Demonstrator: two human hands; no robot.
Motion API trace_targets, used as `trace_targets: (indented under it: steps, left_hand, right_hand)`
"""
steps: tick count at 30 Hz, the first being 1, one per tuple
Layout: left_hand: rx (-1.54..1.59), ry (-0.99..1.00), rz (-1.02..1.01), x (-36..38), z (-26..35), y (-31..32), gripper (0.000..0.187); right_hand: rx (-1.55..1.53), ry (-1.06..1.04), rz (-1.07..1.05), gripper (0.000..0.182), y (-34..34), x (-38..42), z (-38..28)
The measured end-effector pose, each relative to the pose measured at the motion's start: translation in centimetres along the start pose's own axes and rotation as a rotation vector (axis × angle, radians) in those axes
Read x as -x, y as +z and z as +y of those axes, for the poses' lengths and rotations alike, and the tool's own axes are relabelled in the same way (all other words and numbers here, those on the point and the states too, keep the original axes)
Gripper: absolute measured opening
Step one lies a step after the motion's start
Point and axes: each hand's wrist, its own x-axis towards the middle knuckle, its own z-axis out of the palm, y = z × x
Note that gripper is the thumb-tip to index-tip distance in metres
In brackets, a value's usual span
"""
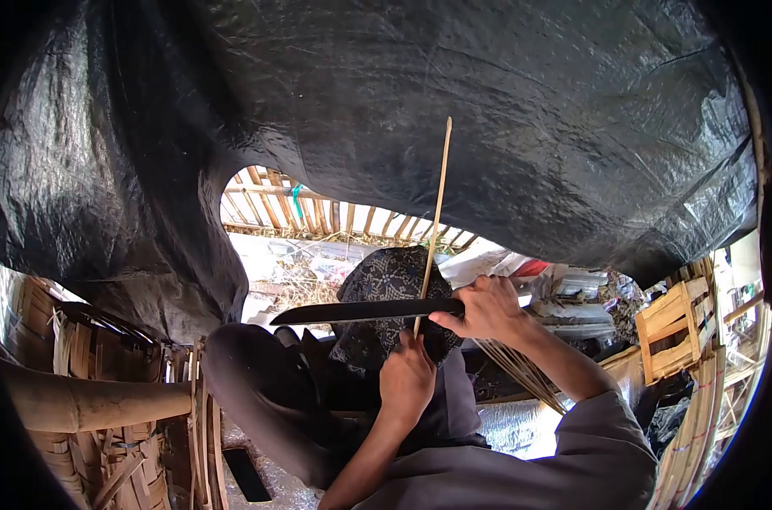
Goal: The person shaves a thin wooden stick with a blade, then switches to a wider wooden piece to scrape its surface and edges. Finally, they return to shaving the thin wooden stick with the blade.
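Note:
My left hand (pixel 407 378) is closed around the lower end of a thin bamboo strip (pixel 439 195), which stands up and away from me. In my right hand (pixel 491 310) is the handle of a long machete (pixel 360 312), its dark blade pointing left. The blade crosses the strip just above my left fingers. Beneath both hands a dark patterned cloth (pixel 386 276) lies over my knee.
A black plastic sheet (pixel 488 110) hangs across the front. A wooden crate (pixel 677 327) stands at right, and a bundle of thin strips (pixel 522 370) lies by my right forearm. At left are a thick bamboo pole (pixel 105 404) and a dark phone-like slab (pixel 246 474) on the floor.

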Motion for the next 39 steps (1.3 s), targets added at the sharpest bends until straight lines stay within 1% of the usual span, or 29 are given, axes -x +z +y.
trace_targets:
  steps: [3,5,7,8,10,12,13,15,16,19,20,21,22,24,26,27,29,30,31,33,35,36,39]
  left_hand:
    - [0.014,0.018,0.039,-0.6,0.1,0.2,0.019]
    - [0.018,0.019,0.034,-1.0,0.2,0.2,0.018]
    - [0.022,0.017,0.044,-1.4,0.1,0.2,0.018]
    - [0.042,0.021,0.053,-1.4,-0.1,0.3,0.018]
    - [0.060,0.026,0.062,-1.5,-0.7,0.5,0.017]
    - [0.114,0.090,0.072,-1.5,-1.7,0.6,0.022]
    - [0.114,0.092,0.076,-1.3,-2.2,0.3,0.022]
    - [0.610,-0.170,-0.246,-0.5,-3.5,-0.4,0.030]
    - [0.608,-0.169,-0.241,0.0,-4.0,-0.8,0.030]
    - [1.175,-0.444,-0.685,2.0,-5.1,-1.9,0.030]
    - [1.274,-0.388,-0.720,2.3,-5.6,-1.8,0.031]
    - [1.277,-0.386,-0.718,2.2,-6.0,-1.6,0.031]
    - [1.277,-0.351,-0.715,2.1,-6.3,-1.3,0.030]
    - [1.277,-0.311,-0.710,2.2,-6.4,-0.8,0.028]
    - [0.766,-0.049,-0.397,2.5,-5.8,0.0,0.023]
    - [0.764,-0.049,-0.397,2.3,-5.2,-0.1,0.023]
    - [0.261,0.117,-0.128,1.8,-3.2,-0.8,0.017]
    - [0.238,0.084,-0.073,1.6,-2.3,-0.8,0.015]
    - [0.237,0.086,-0.074,1.5,-1.8,-0.7,0.015]
    - [0.063,0.052,-0.076,1.3,-1.3,-0.5,0.018]
    - [0.037,0.045,-0.051,0.9,-0.8,-0.2,0.018]
    - [0.015,0.036,-0.022,0.8,-0.6,-0.1,0.018]
    - [0.013,0.034,-0.038,-0.1,-0.1,-0.2,0.018]
  right_hand:
    - [-0.043,0.025,-0.017,0.070,0.1,-0.9,0.5]
    - [-0.042,0.035,0.012,0.070,1.5,-0.9,1.1]
    - [-0.063,0.054,0.088,0.070,1.8,-1.2,1.1]
    - [-0.085,0.067,0.029,0.069,1.6,-1.4,1.1]
    - [-0.081,0.058,0.013,0.070,1.7,-1.4,1.0]
    - [-0.072,0.043,0.003,0.070,1.4,-1.8,0.8]
    - [-0.077,0.071,-0.034,0.070,0.9,-1.8,0.4]
    - [-0.086,0.096,-0.073,0.071,0.7,-1.8,0.1]
    - [-0.055,0.086,-0.073,0.071,0.9,-1.8,0.4]
    - [-0.050,0.102,-0.104,0.072,1.2,-1.7,0.4]
    - [-0.110,0.134,-0.094,0.072,2.1,-1.4,0.5]
    - [-0.169,0.167,-0.087,0.073,2.3,-1.3,0.4]
    - [-0.227,0.212,-0.152,0.073,2.1,-1.3,0.3]
    - [-0.217,0.199,-0.138,0.072,2.0,-1.2,0.3]
    - [-0.197,0.148,-0.104,0.071,1.7,-1.0,0.2]
    - [-0.199,0.149,-0.102,0.071,1.1,-0.9,-0.2]
    - [-0.171,0.050,-0.179,0.069,-0.9,-0.6,-1.3]
    - [-0.157,0.036,-0.238,0.068,-2.0,-0.6,-2.1]
    - [-0.098,-0.030,-0.170,0.069,-1.5,-0.1,-2.3]
    - [-0.120,-0.032,-0.121,0.070,-0.8,0.1,-2.2]
    - [-0.030,0.008,-0.224,0.063,-0.9,-0.6,-1.3]
    - [-0.045,0.027,-0.237,0.064,-0.6,-0.8,-1.0]
    - [-0.068,0.033,-0.019,0.062,0.9,-0.7,-0.3]
